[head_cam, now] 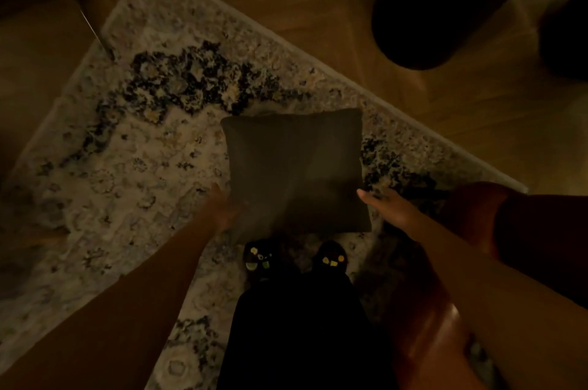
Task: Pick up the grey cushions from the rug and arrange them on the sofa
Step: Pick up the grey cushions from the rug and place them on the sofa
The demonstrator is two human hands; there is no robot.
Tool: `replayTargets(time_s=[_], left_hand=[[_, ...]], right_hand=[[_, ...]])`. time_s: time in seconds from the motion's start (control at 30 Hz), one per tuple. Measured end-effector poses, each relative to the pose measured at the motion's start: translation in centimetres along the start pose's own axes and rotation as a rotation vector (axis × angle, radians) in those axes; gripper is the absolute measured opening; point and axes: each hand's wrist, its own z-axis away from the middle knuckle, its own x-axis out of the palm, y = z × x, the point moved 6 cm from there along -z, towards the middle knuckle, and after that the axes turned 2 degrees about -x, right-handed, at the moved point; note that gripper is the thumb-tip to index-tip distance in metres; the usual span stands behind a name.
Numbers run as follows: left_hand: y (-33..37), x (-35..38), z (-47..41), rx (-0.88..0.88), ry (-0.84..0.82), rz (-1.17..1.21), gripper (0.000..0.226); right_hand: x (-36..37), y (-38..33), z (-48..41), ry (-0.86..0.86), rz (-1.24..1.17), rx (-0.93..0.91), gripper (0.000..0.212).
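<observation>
Fingers of both hands look loosely extended, pinching nothing I can see, as my left hand point(222, 206) and right hand point(386, 203) flank the lower corners of the squarish grey cushion point(296, 166), lying flat mid-frame on the rug point(127, 151).

Grey cushion point(296, 166), plain. Rug point(133, 141) beneath it: cream, mottled dark floral patches. Floor point(318, 1) beyond rug: warm brown wood.

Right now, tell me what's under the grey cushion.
The grey cushion lies on the patterned rug; the rug shows all around it. Whatever lies directly beneath is covered. Both hands sit at its lower corners.
</observation>
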Motion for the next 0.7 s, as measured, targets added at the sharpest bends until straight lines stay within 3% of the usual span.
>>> replayTargets(time_s=[0.13,0.23,0.3,0.37,0.43,0.5,0.6,0.63,0.7], left_hand=[[-1.4,1.5,-4.8,-0.065,-0.027,0.054,0.088],[-2.7,2.1,-8.8,-0.111,-0.008,0.027,0.093],[-3.3,2.5,-11.4,-0.111,-0.004,-0.022,0.101],[-3.5,3.2,-13.5,-0.111,0.001,0.001,0.101],[-3.0,4.1,-14.9,-0.084,0.0,0.026,0.086],[-2.4,4.8,-16.4,-0.055,-0.04,0.037,0.084],[-2.5,5.0,-19.3,-0.053,-0.067,0.078,0.114],[-2.6,5.0,-20.1,-0.043,-0.063,0.094,0.116],[-2.8,5.1,-21.6,-0.023,-0.046,0.103,0.12]], right_hand=[[1.6,0.0,-5.1,-0.047,-0.008,-0.007,0.109],[1.9,0.2,-9.1,-0.02,-0.078,-0.032,0.092],[1.7,0.6,-11.6,0.0,-0.124,-0.013,0.095],[1.9,0.3,-13.5,-0.023,-0.144,-0.012,0.115],[1.9,0.5,-15.8,-0.037,-0.139,-0.023,0.137],[1.8,0.4,-17.5,-0.031,-0.179,-0.036,0.129],[1.5,0.2,-20.3,0.01,-0.227,-0.057,0.088],[1.4,0.1,-20.9,0.01,-0.238,-0.069,0.083],[1.6,-0.5,-22.0,-0.012,-0.259,-0.086,0.092]])
